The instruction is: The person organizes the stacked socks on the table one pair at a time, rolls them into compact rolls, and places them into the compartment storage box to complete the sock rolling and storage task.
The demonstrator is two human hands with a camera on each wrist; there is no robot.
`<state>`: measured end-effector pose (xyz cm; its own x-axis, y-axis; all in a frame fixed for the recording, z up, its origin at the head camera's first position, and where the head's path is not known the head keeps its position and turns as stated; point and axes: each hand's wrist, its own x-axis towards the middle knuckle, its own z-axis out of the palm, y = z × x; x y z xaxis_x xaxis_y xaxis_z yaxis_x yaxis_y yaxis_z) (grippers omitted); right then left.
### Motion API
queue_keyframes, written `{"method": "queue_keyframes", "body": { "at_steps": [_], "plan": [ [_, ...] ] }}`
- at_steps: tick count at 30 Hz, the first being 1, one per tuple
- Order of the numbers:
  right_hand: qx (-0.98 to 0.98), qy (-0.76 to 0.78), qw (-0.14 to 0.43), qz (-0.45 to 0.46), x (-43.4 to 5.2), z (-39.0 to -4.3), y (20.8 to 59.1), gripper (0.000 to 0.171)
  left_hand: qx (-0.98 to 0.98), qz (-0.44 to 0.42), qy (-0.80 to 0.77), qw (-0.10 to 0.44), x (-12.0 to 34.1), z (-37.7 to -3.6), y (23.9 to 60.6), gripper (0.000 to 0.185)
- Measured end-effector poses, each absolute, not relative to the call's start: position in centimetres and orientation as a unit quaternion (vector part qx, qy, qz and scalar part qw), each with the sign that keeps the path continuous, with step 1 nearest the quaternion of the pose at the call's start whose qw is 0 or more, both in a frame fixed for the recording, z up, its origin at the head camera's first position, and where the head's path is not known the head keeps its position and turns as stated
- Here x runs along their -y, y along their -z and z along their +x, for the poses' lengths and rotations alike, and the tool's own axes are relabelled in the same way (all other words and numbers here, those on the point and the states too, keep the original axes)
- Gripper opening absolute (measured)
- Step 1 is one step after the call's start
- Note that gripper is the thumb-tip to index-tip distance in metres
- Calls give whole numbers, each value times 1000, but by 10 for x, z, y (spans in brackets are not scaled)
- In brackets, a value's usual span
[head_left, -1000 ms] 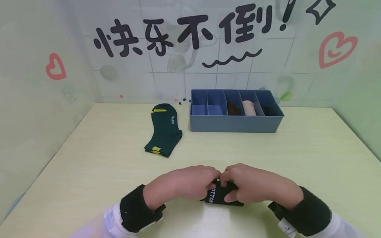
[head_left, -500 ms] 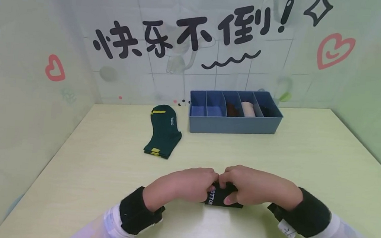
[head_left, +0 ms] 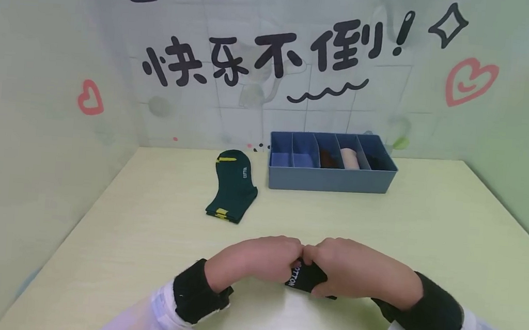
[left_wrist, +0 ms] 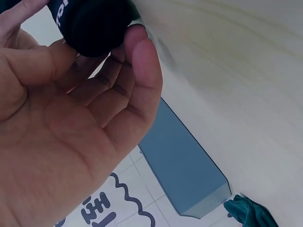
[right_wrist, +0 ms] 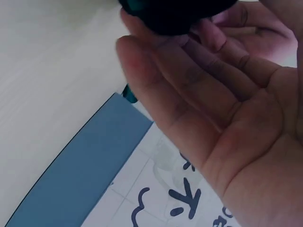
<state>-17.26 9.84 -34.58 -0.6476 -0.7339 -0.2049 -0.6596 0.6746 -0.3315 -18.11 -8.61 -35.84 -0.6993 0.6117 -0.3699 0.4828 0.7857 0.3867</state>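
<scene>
1. Head view. The left hand [head_left: 257, 257] and the right hand [head_left: 354, 270] are meeting knuckle to knuckle at the near middle of the bench [head_left: 426, 240], both curling round a rolled black sock [head_left: 304, 278] printed "COTTON". The bundle is sitting low between the palms, just over the bench top; whether it is touching the surface cannot be told. At 11 o'clock from the hands a folded green sock pair [head_left: 233, 189] is lying flat. At 12 to 1 o'clock a blue divider box [head_left: 328, 179] is standing against the wall, its two left compartments showing empty, the next three holding a brown, a pink and a dark roll.

2. Left wrist view. The left hand [left_wrist: 71, 127] is pinching the black sock [left_wrist: 94, 23] at its fingertips [left_wrist: 139, 45], palm otherwise bare. The box [left_wrist: 182, 165] and a corner of the green pair [left_wrist: 248, 213] are showing beyond.

3. Right wrist view. The right hand [right_wrist: 222, 109] is holding the same roll [right_wrist: 175, 14] at the tips of half-curled fingers [right_wrist: 135, 61]; the box wall [right_wrist: 80, 175] is lying behind.

4. Step in hand, as judged: the rolling or tucking of the black sock is finishing. The next move calls for a firm one-hand hold on the bundle, so it is not unrolling, and a carry toward 12 o'clock into a free compartment.
</scene>
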Motion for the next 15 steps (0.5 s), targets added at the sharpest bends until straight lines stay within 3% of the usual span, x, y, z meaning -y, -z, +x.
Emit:
{"method": "queue_keyframes", "body": {
  "at_steps": [4, 7, 11, 15],
  "plan": [
    [-897, 115, 135, -405, -97, -172, 347, 28, -913, 300, -134, 241, 86, -184, 360, 12],
    [-895, 138, 160, -393, -93, -181, 345, 21, -924, 287, -127, 218, 91, -189, 361, 13],
    [-912, 155, 196, -325, -88, -212, 329, 20, -957, 235, -90, 143, 106, -202, 358, 23],
    [-945, 174, 135, -240, -89, -259, 299, 26, -987, 149, -11, 61, 127, -217, 352, 33]
  ]
}}
